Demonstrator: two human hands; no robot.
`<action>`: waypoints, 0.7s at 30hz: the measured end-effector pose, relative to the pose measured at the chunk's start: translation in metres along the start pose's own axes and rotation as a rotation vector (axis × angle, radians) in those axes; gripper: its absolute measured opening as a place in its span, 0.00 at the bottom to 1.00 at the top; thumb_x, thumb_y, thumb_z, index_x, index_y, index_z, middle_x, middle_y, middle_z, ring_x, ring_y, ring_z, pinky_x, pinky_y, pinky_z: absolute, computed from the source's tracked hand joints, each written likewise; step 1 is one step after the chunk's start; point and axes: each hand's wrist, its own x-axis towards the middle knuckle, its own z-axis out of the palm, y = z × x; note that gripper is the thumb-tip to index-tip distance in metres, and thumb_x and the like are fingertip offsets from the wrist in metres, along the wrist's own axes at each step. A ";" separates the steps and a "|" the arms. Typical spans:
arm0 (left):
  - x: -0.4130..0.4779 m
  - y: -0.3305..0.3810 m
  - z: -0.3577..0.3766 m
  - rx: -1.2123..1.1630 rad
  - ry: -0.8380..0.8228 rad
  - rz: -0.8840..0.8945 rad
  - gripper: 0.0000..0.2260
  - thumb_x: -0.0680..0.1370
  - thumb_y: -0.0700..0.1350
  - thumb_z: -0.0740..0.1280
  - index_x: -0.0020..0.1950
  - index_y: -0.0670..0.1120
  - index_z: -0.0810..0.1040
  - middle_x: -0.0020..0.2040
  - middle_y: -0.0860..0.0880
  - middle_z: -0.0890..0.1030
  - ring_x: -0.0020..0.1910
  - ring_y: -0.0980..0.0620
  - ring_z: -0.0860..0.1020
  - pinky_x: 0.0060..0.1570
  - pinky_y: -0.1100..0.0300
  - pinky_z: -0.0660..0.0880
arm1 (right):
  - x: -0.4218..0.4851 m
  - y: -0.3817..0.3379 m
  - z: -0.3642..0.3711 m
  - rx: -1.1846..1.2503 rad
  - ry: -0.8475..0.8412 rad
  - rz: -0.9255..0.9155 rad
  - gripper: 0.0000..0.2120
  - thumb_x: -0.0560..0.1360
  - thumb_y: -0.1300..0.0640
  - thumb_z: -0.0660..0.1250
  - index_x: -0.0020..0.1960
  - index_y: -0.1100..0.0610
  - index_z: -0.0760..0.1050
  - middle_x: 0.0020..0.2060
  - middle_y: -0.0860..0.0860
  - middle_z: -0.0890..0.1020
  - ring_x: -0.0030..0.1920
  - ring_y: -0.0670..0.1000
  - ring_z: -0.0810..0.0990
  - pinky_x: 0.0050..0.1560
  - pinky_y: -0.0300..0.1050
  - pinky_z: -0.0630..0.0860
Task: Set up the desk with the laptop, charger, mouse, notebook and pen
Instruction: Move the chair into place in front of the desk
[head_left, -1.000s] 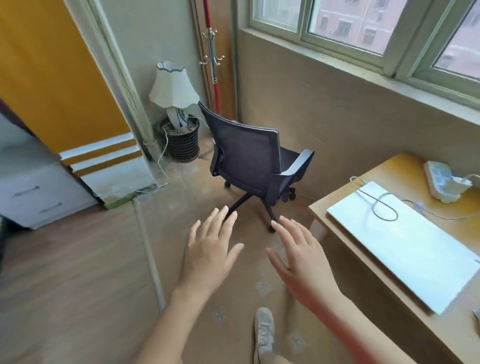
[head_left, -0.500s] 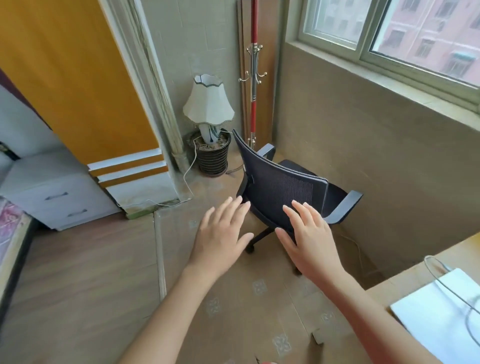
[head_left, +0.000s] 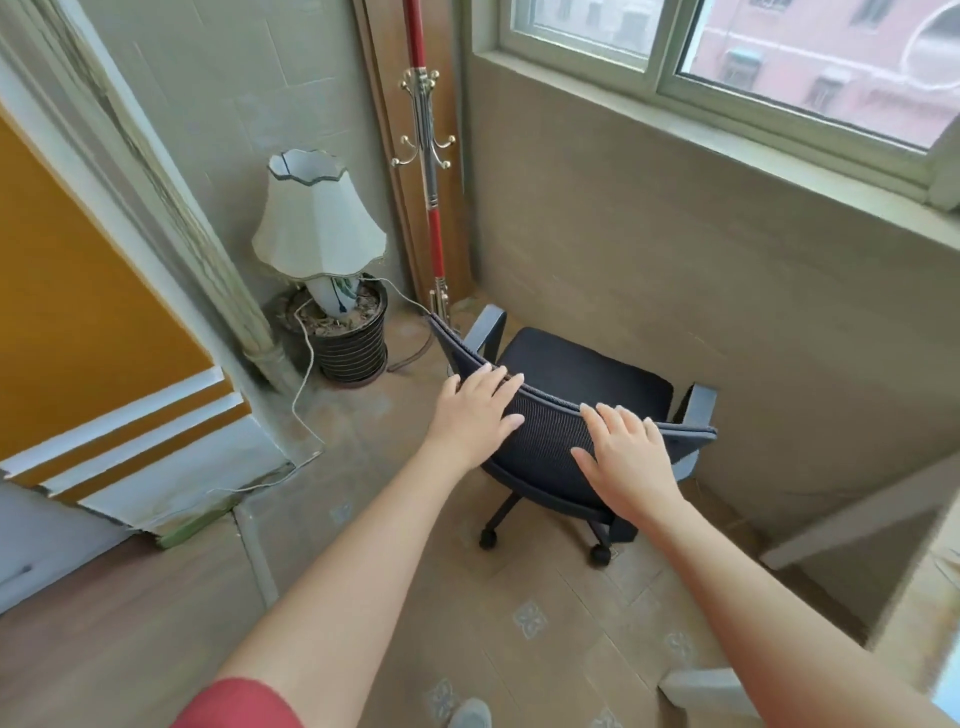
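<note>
A black mesh office chair (head_left: 582, 371) on castors stands in the corner under the window, its backrest towards me. My left hand (head_left: 475, 410) lies on the left part of the backrest's top edge, fingers stretched over the rim. My right hand (head_left: 628, 457) rests flat on the right part of the backrest, fingertips at the top edge. Neither hand has curled around it. Only a blurred corner of the wooden desk (head_left: 927, 608) shows at the right edge. Laptop, charger, mouse, notebook and pen are out of view.
A white table lamp (head_left: 319, 223) stands in a black ribbed pot (head_left: 350, 340) on the floor left of the chair, and its white cord (head_left: 306, 384) trails across the tiles. A red-and-metal coat stand (head_left: 428, 156) rises behind the chair. The wall and window (head_left: 779, 57) close off the right.
The view has swung left, away from the desk, so the laptop has left the frame. Both hands have moved forward from mid-air onto the chair's backrest.
</note>
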 end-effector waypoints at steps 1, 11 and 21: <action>0.010 -0.011 0.006 0.017 -0.045 0.017 0.24 0.82 0.58 0.51 0.78 0.56 0.53 0.78 0.51 0.56 0.77 0.50 0.52 0.72 0.45 0.52 | 0.006 -0.002 0.006 -0.012 -0.025 0.024 0.29 0.78 0.44 0.58 0.75 0.54 0.58 0.71 0.53 0.68 0.71 0.57 0.64 0.70 0.59 0.62; 0.028 -0.037 0.026 -0.071 -0.098 0.098 0.19 0.83 0.54 0.52 0.74 0.59 0.59 0.76 0.52 0.59 0.77 0.48 0.48 0.69 0.34 0.46 | 0.004 -0.018 0.015 0.009 -0.100 0.122 0.31 0.77 0.43 0.59 0.75 0.52 0.55 0.69 0.51 0.68 0.69 0.56 0.64 0.70 0.60 0.60; -0.077 -0.032 0.038 -0.029 -0.047 0.131 0.21 0.82 0.55 0.54 0.75 0.58 0.58 0.76 0.53 0.59 0.76 0.48 0.49 0.70 0.38 0.47 | -0.095 -0.055 0.024 0.037 -0.003 0.112 0.29 0.75 0.44 0.63 0.72 0.53 0.63 0.64 0.51 0.73 0.65 0.57 0.69 0.68 0.60 0.62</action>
